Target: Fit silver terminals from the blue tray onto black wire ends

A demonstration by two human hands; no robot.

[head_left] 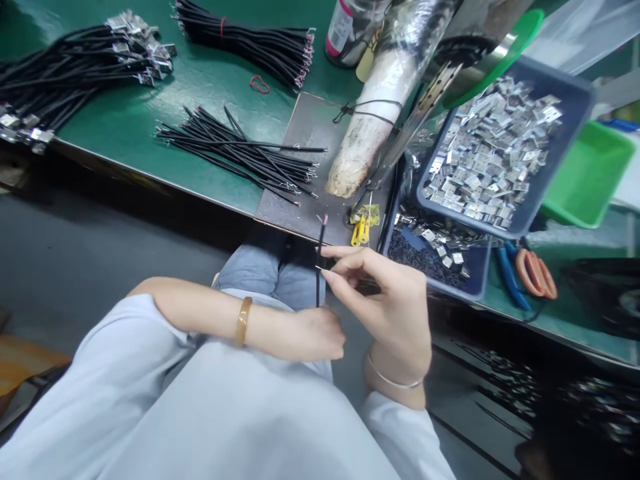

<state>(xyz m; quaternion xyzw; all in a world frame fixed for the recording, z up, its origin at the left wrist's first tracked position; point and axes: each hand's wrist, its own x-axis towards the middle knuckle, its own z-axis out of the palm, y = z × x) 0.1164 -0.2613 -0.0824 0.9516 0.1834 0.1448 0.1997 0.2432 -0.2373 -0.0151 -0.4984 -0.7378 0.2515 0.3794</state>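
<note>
Over my lap, my left hand (313, 333) is closed round the lower part of a short black cable (320, 267), which stands up from the fist with a reddish stripped end. My right hand (383, 300) pinches at the cable from the right, thumb and forefinger together. A tiny pale tip shows at those fingertips; what it belongs to cannot be made out. Just beyond the hands, loose black cables (240, 153) with bare wire ends lie partly on a dark board (305, 133). A yellow-handled tool (361, 231) rests on the board's right side.
A red-banded cable bundle (250, 43) and cables with metal connectors (140, 50) lie on the green table (120, 127). To the right are a blue-grey tray (570, 133) of metal shells, a lower tray (477, 283), a green bin (585, 173) and orange-handled pliers (535, 273). A wrapped tube (370, 127) slants across the board.
</note>
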